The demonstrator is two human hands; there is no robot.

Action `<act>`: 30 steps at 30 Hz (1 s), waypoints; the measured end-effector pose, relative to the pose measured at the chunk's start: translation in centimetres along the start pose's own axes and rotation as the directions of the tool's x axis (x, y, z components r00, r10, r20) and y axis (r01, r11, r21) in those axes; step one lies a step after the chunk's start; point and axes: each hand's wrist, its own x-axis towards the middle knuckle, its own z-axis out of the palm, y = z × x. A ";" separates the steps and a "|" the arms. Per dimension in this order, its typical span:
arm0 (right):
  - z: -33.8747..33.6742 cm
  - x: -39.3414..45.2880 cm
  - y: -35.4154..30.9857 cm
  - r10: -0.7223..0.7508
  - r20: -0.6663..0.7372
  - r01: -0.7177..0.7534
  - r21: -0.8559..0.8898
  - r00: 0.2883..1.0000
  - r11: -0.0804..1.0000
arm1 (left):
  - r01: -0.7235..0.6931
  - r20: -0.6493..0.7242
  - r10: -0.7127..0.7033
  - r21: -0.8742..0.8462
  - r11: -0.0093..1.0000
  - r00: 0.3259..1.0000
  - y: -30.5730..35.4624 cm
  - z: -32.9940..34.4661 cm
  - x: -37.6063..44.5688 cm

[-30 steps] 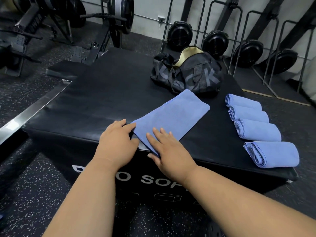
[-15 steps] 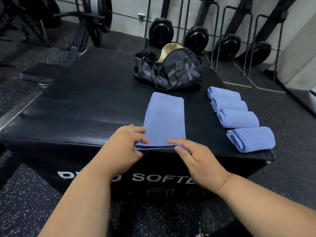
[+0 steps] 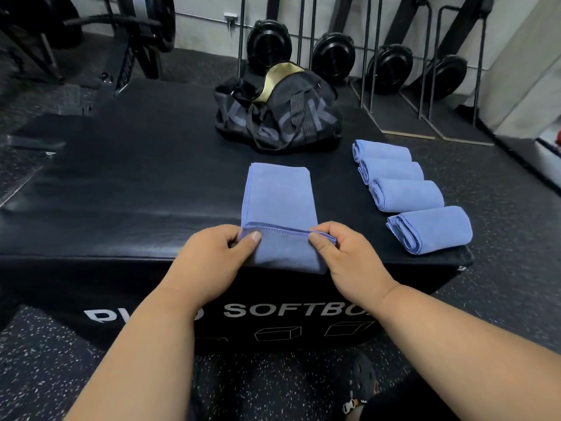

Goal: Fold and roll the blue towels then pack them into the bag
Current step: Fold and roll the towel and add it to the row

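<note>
A flat folded blue towel (image 3: 280, 202), its near end turned up, lies at 6 o'clock from the open black bag (image 3: 277, 117), four rolled towels (image 3: 406, 194) at 3 o'clock.

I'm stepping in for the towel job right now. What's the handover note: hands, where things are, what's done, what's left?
Left hand and right hand each pinch the near end of the folded towel, turned over to begin the roll, at the near edge of the black box.
Done: four rolled towels lie in a row to the right.
The bag sits open behind the towel.
Left: finish this roll, then pack all five into the bag.
</note>
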 end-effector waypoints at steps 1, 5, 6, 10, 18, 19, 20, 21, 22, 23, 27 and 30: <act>0.1 0.5 0.2 0.010 0.003 -0.010 -0.001 1.000 1.000 | 0.018 -0.016 -0.018 -0.002 1.000 1.000 0.1 0.2 0.1; 0.3 2.1 0.7 0.036 0.029 -0.036 -0.020 0.999 0.999 | 0.040 -0.018 -0.040 -0.014 0.999 0.999 0.3 0.2 0.7; 0.4 2.4 0.8 0.044 0.028 -0.043 -0.024 0.999 0.999 | 0.043 -0.022 -0.043 -0.003 0.999 0.999 0.3 0.2 0.8; 0.5 3.0 1.3 0.086 0.019 -0.086 -0.036 0.996 0.996 | 0.070 -0.066 -0.067 0.048 0.996 0.996 0.4 0.4 1.5; 0.4 3.9 2.1 0.136 0.035 -0.132 -0.092 0.990 0.987 | 0.164 -0.088 -0.154 0.126 0.978 0.984 0.9 0.5 2.2; 0.4 4.1 2.2 0.136 0.038 -0.132 -0.098 0.990 0.986 | 0.173 -0.096 -0.160 0.145 0.974 0.982 1.0 0.6 2.3; 0.4 4.2 2.4 0.135 0.044 -0.130 -0.107 0.990 0.986 | 0.181 -0.107 -0.164 0.171 0.969 0.981 1.1 0.8 2.4; 0.3 4.3 2.5 0.134 0.051 -0.127 -0.117 0.990 0.985 | 0.189 -0.119 -0.168 0.197 0.962 0.979 1.2 0.9 2.4; 0.3 4.3 2.5 0.133 0.056 -0.125 -0.124 0.990 0.984 | 0.196 -0.128 -0.171 0.222 0.955 0.977 1.3 1.1 2.5; 0.3 4.4 2.5 0.132 0.058 -0.124 -0.126 0.990 0.984 | 0.200 -0.138 -0.171 0.238 0.950 0.976 1.4 1.1 2.5; 0.5 4.1 2.5 0.119 0.039 -0.113 -0.121 0.992 0.986 | 0.056 -0.224 0.004 0.261 0.964 0.975 2.1 1.2 2.2; 0.7 4.0 2.4 0.101 0.030 -0.096 -0.139 0.994 0.986 | -0.179 -0.203 0.248 0.304 0.936 0.947 2.4 2.0 2.1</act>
